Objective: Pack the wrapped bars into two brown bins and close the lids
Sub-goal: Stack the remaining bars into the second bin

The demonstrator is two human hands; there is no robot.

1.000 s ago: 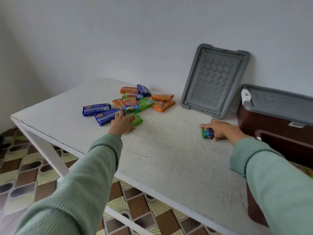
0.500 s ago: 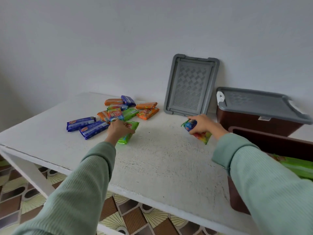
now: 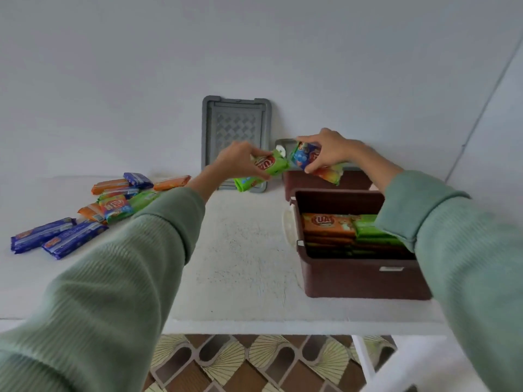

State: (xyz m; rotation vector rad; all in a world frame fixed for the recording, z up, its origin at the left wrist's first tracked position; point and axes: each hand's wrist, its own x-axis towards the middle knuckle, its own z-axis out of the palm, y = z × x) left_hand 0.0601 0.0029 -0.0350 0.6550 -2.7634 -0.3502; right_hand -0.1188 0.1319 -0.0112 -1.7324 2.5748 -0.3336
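My left hand (image 3: 236, 162) grips a green wrapped bar (image 3: 261, 172) in the air above the table. My right hand (image 3: 329, 149) holds a multicoloured wrapped bar (image 3: 315, 164) right beside it, the two bars almost touching. An open brown bin (image 3: 365, 275) stands at the right below my right arm, filled with orange and green bars (image 3: 328, 224). A second brown bin (image 3: 311, 181) behind it wears a grey lid. Several blue, orange and green bars (image 3: 113, 205) lie loose at the table's left.
A spare grey lid (image 3: 235, 128) leans upright against the wall behind my hands. The white table (image 3: 243, 267) ends at a front edge near me, with a patterned floor (image 3: 254, 363) below. A wall corner runs at the far right.
Both hands lifted off the table, each carrying a bar, and came together above the bins. The view swung right, bringing the open bin's contents into sight.
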